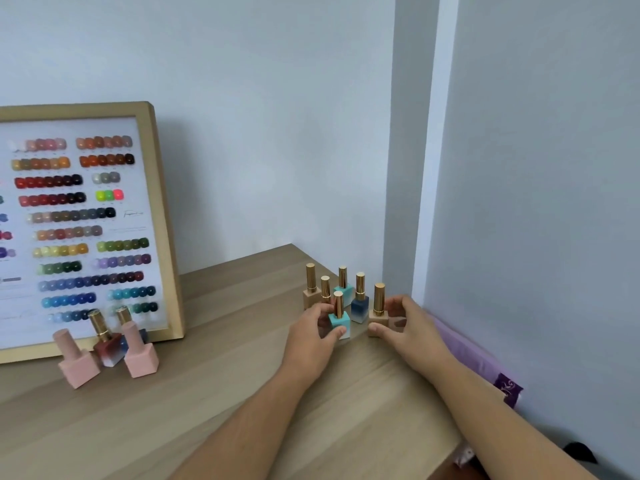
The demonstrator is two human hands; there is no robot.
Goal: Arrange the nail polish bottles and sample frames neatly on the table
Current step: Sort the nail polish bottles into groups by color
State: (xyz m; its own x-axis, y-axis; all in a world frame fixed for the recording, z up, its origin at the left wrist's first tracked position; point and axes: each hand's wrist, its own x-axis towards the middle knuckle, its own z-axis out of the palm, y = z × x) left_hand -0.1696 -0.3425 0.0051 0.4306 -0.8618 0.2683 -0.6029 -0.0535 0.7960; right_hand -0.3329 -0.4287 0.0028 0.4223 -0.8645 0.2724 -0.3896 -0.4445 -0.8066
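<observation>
We are gripping the front turquoise bottle (339,320) in our left hand (313,332) and the beige bottle (378,315) in our right hand (407,325); both are standing upright, side by side, at the table (225,393) corner.

The table (221,403) looks like pale wood or wood-look laminate, with straight lengthwise grain and a smooth, matt face. The sample frame (157,216) has a light wooden surround with a dull finish, a white card-like backing and rows of glossy colour chips (50,181). The bottles carry shiny gold metallic caps (379,299) over smooth bodies, the turquoise bottle (338,320) among them, while the two pink bottles (138,355) look matt all over, caps included; a purple cloth (464,351) lies along the wall, which is flat and matt.
</observation>
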